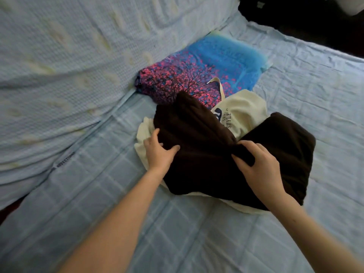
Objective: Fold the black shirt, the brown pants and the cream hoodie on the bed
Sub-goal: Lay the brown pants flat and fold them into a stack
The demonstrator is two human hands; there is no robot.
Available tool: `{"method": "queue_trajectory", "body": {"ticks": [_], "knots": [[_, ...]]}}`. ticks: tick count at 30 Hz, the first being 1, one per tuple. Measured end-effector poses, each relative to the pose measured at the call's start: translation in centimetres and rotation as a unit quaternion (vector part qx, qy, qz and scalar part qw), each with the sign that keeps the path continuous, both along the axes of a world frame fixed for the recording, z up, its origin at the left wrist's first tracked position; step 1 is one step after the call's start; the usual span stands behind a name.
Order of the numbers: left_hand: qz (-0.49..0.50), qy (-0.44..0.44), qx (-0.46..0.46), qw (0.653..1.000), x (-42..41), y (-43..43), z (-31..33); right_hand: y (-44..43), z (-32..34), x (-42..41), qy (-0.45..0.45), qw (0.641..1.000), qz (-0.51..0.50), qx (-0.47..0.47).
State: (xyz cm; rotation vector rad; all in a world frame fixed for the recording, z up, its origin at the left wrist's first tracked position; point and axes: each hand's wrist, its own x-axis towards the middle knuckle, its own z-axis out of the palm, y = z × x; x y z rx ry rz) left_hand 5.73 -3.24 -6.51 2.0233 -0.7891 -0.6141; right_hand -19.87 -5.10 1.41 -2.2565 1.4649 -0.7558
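Head: left hand (159,152), right hand (258,164) grip brown pants (197,131) (atop cream hoodie (242,107)).

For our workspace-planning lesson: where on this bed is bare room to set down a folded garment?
Free: the sheet nearer the camera than the brown pants, and right of them. Crowded: the middle, where left hand and right hand grip the pants atop the cream hoodie, beside the tree-print cloth; a blanket covers the left.

You have the brown pants (206,150) crumpled in a dark heap mid-bed (177,223), draped over the cream hoodie (242,113). The hoodie lies unfolded beneath them, its printed chest showing at the pants' 1 o'clock, pale edges peeking out at 9 and 6 o'clock
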Motion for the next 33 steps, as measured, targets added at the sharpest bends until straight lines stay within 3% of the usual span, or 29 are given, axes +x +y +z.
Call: {"method": "queue_trajectory", "body": {"ticks": [3,5,10,18,25,30,33], "knots": [[0.024,0.128,0.059,0.99,-2.4,1.2,1.7,2.5,3.1,-3.8,-0.015,1.0,-0.007,-0.026],[-0.022,0.22,0.036,0.975,-5.5,2.1,2.6,4.4,4.7,-7.0,-0.028,0.999,-0.017,-0.039],[-0.109,0.328,0.007,0.938,-15.8,5.1,4.2,10.3,6.8,-17.6,-0.012,0.996,-0.059,-0.06],[-0.263,0.317,-0.049,0.91,-33.7,11.7,8.9,21.4,10.0,-36.3,-0.024,0.989,-0.144,-0.019],[-0.45,0.278,0.0,0.849,-47.9,18.1,14.6,35.6,15.4,-48.7,-0.041,0.965,-0.254,0.047],[-0.526,0.252,-0.005,0.812,-54.8,19.5,19.1,42.8,19.3,-53.2,-0.139,0.921,-0.363,0.013],[-0.549,0.248,-0.022,0.798,-57.7,18.7,19.7,43.7,18.0,-54.0,-0.147,0.904,-0.401,-0.031]]}}
